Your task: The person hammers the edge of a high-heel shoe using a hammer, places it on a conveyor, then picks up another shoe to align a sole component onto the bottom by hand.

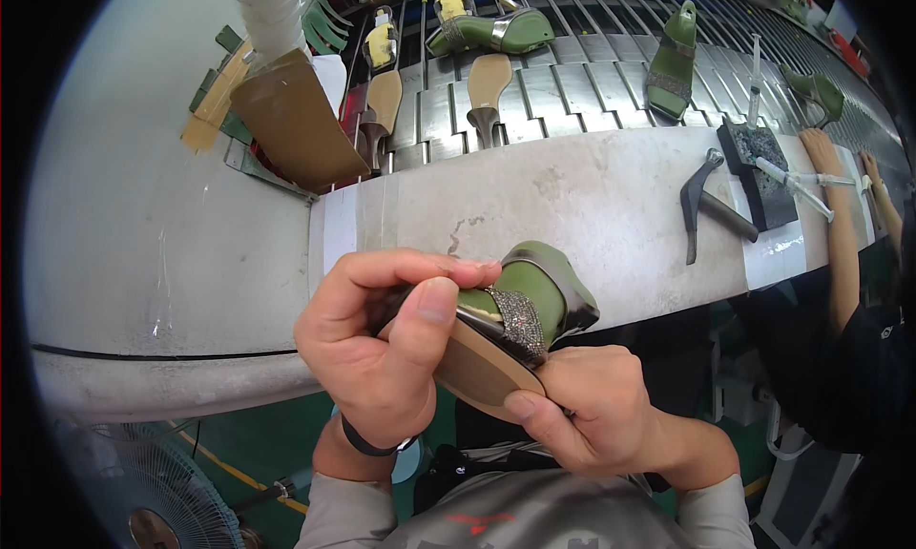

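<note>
Between my hands, above the near edge of the work table, is a sandal (523,325) on a green shoe last (544,287). It has a glittery strap across the front, a shiny metallic strap farther back and a tan sole turned toward me. My left hand (382,334) grips one end, its thumb against the sole edge and its fingers over the top. My right hand (596,406) holds the sole's right edge, thumb on the underside and the other fingers curled behind. The left hand partly hides the sandal's end.
A metal slat conveyor (553,91) carries green lasts with sandals and loose tan soles (489,80). On the table's right lie a hammer (708,206) and a dark block (759,172) with syringes. Another person's arm (840,234) reaches in there. A fan (157,497) stands lower left.
</note>
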Available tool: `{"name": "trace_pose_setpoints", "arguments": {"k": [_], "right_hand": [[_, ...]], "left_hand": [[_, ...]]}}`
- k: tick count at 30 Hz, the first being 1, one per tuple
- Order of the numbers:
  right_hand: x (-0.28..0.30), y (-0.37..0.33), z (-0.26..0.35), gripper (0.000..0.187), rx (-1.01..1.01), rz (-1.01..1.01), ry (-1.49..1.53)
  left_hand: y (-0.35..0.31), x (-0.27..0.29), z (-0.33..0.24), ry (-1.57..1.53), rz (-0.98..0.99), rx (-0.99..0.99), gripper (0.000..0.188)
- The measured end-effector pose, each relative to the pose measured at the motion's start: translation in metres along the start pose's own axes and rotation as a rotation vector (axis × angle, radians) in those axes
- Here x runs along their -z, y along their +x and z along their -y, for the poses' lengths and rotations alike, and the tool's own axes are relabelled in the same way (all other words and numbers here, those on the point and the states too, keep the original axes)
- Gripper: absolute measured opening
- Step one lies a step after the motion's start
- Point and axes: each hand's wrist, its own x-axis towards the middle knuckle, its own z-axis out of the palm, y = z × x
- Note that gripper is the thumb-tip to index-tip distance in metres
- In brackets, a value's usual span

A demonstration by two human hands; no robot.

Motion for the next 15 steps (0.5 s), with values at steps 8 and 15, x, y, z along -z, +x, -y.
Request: {"name": "trace_pose_setpoints", "arguments": {"k": [8,15], "right_hand": [[0.002,0.005,0.012,0.027,-0.071,-0.069,-0.041],[0.030,0.031,0.008,0.035,-0.488,-0.184,0.433]], "left_hand": [[0.017,-0.006,-0.013,0.395,0.155,-0.083,0.035],[0.091,-0.023,0.003,-0.365,0.310,0.193,0.038]]}}
